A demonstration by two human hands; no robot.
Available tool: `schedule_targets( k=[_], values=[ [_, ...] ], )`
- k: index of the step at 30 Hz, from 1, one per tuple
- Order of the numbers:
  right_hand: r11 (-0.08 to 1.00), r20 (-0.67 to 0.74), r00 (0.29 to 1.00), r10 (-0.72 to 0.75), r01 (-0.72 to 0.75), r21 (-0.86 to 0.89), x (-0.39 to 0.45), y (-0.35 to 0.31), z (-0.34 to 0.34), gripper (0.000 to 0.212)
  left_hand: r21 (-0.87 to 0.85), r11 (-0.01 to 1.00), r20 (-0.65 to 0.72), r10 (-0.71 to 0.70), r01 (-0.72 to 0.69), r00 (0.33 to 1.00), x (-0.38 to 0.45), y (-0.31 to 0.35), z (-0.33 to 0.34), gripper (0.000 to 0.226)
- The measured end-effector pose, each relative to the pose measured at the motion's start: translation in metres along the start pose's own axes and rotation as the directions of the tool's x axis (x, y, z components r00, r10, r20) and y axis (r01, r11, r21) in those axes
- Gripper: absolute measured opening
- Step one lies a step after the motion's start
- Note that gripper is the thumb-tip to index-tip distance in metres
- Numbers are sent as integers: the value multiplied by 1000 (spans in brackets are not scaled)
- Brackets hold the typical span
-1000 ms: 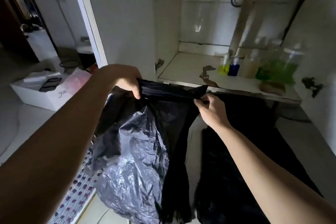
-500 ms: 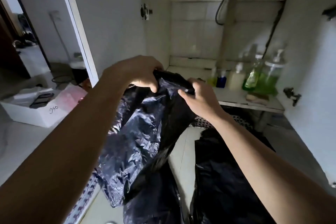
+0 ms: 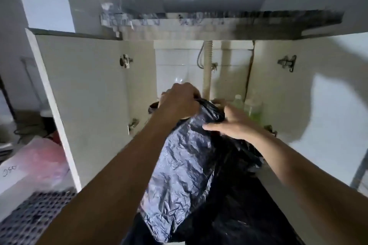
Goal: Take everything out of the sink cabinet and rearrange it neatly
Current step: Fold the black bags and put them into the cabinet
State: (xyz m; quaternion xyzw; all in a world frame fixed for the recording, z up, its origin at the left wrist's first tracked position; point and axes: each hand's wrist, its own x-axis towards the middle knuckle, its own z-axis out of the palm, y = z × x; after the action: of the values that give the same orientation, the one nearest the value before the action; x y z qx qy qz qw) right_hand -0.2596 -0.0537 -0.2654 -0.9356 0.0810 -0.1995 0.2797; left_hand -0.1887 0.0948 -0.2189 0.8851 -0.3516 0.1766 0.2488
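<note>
A crumpled black plastic bag (image 3: 179, 169) hangs in front of the open sink cabinet (image 3: 95, 85). My left hand (image 3: 177, 101) grips the bag's top edge, fingers curled over it. My right hand (image 3: 229, 123) holds the bag a little to the right, thumb stretched along the plastic and fingers wrapped behind it. More black plastic (image 3: 239, 215) lies below on the floor. Bottles with green liquid (image 3: 253, 109) stand inside the cabinet at the right, partly hidden behind my right hand.
Both cabinet doors stand open, the left door (image 3: 51, 105) and the right door (image 3: 326, 95). A drain pipe (image 3: 207, 69) runs down the cabinet's back. A white box with pink plastic (image 3: 33, 165) and a patterned mat (image 3: 33, 217) lie at the left.
My view has tilted up, showing the counter edge above. Both hands have raised the bag's top towards the cabinet opening and moved closer together.
</note>
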Motion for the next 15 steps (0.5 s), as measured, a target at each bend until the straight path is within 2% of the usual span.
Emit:
schedule_targets(
  k=[2, 3, 4, 7, 9, 11, 12, 13, 15],
  values=[
    [997, -196, 979, 51, -38, 68, 1, 6, -8, 34, -24, 989, -27, 148, -148, 989, 2, 36, 10, 29],
    [993, -283, 955, 93, -68, 97, 0, 13, -15, 27, -46, 977, -41, 206, -208, 978, 3, 46, 15, 36],
    [987, -339, 931, 132, -90, 136, -1, 21, -22, 24, -65, 967, -41, 243, -245, 969, 4, 50, 19, 53],
    [943, -398, 892, 216, -84, 322, -12, 41, -47, 17, -155, 969, 50, 201, -191, 978, 7, 35, 31, 113],
    [847, -377, 861, 342, -108, 520, -20, 48, -62, 15, -296, 951, 164, 143, -90, 976, 7, 17, 43, 126],
    [733, -301, 836, 459, -164, 660, -27, 51, -71, 18, -351, 936, 361, 107, 29, 926, 0, 4, 61, 126],
    [673, -252, 831, 495, -184, 716, -30, 53, -73, 16, -310, 949, 436, 85, 61, 896, -3, -1, 71, 123],
    [613, -199, 835, 513, -194, 766, -32, 54, -74, 13, -247, 967, 483, 66, 63, 873, -4, -4, 81, 113],
    [513, -126, 850, 512, -185, 838, -35, 56, -73, 9, -174, 985, 465, 79, 4, 882, -5, -6, 95, 70]
  ],
)
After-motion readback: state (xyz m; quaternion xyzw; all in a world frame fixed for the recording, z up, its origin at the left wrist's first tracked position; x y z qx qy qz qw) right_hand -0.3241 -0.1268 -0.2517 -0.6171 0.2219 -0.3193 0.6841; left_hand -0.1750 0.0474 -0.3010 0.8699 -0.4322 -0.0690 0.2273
